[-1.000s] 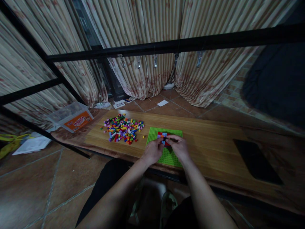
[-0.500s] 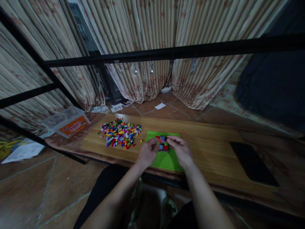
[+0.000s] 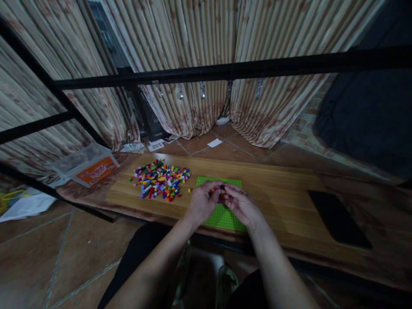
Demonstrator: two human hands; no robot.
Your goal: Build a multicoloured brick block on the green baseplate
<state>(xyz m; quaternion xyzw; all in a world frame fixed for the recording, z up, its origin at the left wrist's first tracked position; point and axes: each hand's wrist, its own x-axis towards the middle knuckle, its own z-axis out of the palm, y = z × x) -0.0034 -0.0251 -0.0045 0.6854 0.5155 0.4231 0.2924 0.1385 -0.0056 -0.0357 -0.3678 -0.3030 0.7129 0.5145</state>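
Observation:
A green baseplate [image 3: 222, 216] lies on the wooden table [image 3: 280, 193] in front of me. Both my hands meet over its middle, hiding most of a small block of red, blue and orange bricks [image 3: 220, 199] built on it. My left hand [image 3: 202, 201] has its fingers curled, with the fingertips pinched at a small dark brick [image 3: 222, 187]. My right hand [image 3: 240, 204] comes in from the right with its fingers closed on the same spot. Which hand carries the brick I cannot tell. A heap of loose coloured bricks [image 3: 161, 178] lies to the left of the plate.
A clear plastic box with an orange label [image 3: 85, 165] sits at the table's left end. A black flat slab [image 3: 337, 219] lies at the right. A black metal frame [image 3: 225, 68] crosses above. Striped curtains hang behind, over a tiled floor with papers.
My hands have closed together over the built bricks, which showed between them half a second ago. The view has shifted slightly, so everything sits a little further left.

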